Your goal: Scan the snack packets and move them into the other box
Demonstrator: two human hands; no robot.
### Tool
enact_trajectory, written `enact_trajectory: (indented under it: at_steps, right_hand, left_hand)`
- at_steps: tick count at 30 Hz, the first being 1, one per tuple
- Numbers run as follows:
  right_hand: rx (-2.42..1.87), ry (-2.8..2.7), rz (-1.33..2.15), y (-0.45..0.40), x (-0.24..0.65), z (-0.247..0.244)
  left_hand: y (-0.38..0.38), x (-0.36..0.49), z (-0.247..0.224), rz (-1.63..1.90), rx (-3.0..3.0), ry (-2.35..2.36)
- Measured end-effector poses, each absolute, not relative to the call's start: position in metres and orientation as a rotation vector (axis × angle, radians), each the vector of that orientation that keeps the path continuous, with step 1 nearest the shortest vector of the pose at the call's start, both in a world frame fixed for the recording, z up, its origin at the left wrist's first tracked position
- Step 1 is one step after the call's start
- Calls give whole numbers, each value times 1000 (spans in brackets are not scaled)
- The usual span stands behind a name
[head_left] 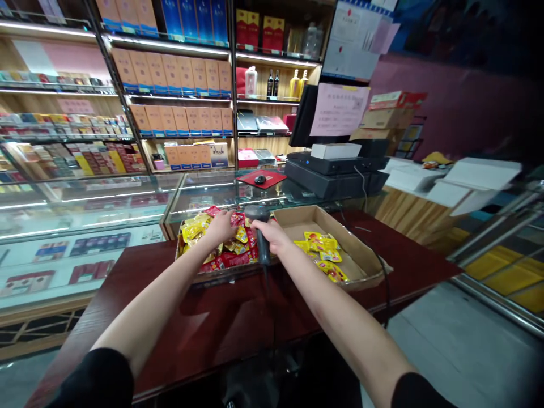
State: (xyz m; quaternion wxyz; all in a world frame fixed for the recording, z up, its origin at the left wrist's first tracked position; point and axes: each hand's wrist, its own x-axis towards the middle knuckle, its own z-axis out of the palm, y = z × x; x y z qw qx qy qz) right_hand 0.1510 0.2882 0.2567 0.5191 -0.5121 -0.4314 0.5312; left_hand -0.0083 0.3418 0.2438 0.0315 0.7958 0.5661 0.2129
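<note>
My right hand (272, 235) is wrapped round the handle of a dark handheld barcode scanner (262, 246), whose head points forward over the goods. My left hand (221, 228) is at a cardboard box heaped with small red and yellow snack packets (240, 249). Its fingers are bent around a red snack packet (238, 219) close to the scanner head; the grip is partly hidden. Right of the scanner stands a second open cardboard box (357, 249), with several yellow snack packets (323, 246) lying in its left part.
Both boxes stand on a dark red table (238, 317). Behind is a glass display counter (208, 190) with a mouse (260, 179) on a red mat and a cash register (335, 170). A black cable (385, 272) hangs over the right box. Shelves with boxes and bottles line the back.
</note>
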Motion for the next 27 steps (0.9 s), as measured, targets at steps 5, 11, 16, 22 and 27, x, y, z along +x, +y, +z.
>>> enact_trajectory:
  at_steps: [5, 11, 16, 22, 27]
  right_hand:
    - [-1272, -1017, 1320, 293, 140, 242]
    - [-1223, -959, 1338, 295, 144, 232]
    - [-1187, -921, 1369, 292, 147, 235]
    - [-1112, -863, 1490, 285, 151, 244]
    - [-965, -775, 1766, 277, 149, 250]
  left_hand:
    - [342, 0, 229, 533, 2367, 1877]
    - [340, -1, 234, 734, 2263, 1713]
    - [327, -19, 250, 896, 2160, 1506]
    - [297, -54, 284, 752, 1960, 960]
    - [280, -53, 297, 778, 1679, 835]
